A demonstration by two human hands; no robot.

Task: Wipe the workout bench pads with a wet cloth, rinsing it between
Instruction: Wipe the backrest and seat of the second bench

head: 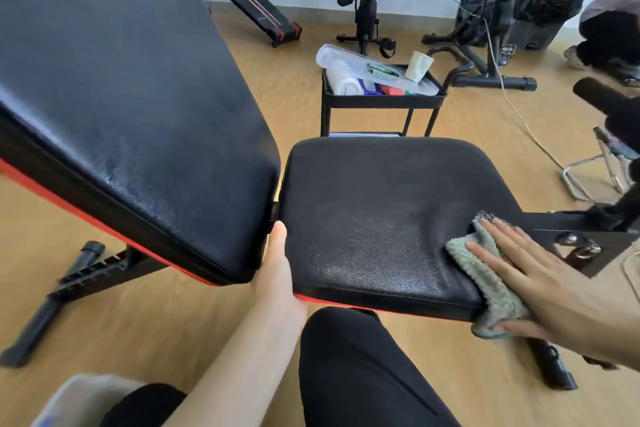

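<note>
Cloth (485, 274) on seat pad (374, 211) under flat right fingers (509, 239); left hand (277, 270) unclear; cart (381, 100) beyond.

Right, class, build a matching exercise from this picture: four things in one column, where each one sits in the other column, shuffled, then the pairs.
1 cloth
2 left hand
3 paper cup
4 back pad

a on the black cart
b tilted up, at the left
c under the right hand, on the seat pad's right edge
d at the gap between the two pads

Pairs: 1-c, 2-d, 3-a, 4-b
</note>
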